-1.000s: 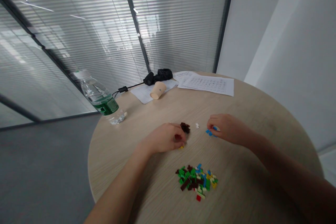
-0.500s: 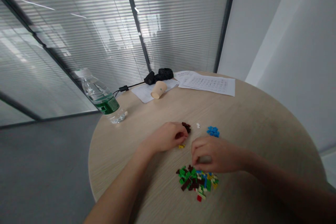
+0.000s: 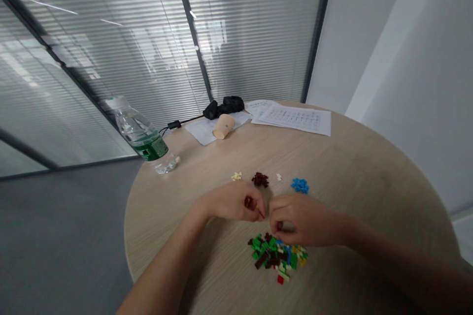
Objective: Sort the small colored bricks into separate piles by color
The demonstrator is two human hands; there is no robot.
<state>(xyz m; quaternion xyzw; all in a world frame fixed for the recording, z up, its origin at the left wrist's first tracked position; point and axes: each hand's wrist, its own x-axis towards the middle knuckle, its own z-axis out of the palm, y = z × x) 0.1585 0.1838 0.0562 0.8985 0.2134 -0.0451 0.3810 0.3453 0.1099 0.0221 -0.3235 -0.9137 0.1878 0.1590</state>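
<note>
My left hand (image 3: 236, 201) is closed, thumb and fingers curled together just in front of the dark brown bricks (image 3: 260, 179). A tiny reddish speck shows at its fingertips, too small to name. Beside it on the right, my right hand (image 3: 301, 220) is also curled closed, at the far edge of a mixed heap of small toy bricks (image 3: 272, 256) in green, brown, blue, yellow and red. Whatever its fingers hold is hidden. Blue bricks (image 3: 300, 185) lie beyond the right hand, with a small white piece (image 3: 279, 176) to their left. Cream pieces (image 3: 236, 175) lie behind my left hand.
On the round wooden table (image 3: 369, 182), a water bottle (image 3: 142, 135) stands at the left edge. Farther back are a tipped paper cup (image 3: 223, 126), printed sheets (image 3: 295, 117) and a black bundle (image 3: 231, 104) with a cable. Glass with blinds (image 3: 254, 34) rises behind.
My left hand has drawn back toward me from the brown bricks, uncovering them and the cream pieces, and now sits nearer my right hand. My right hand has barely shifted.
</note>
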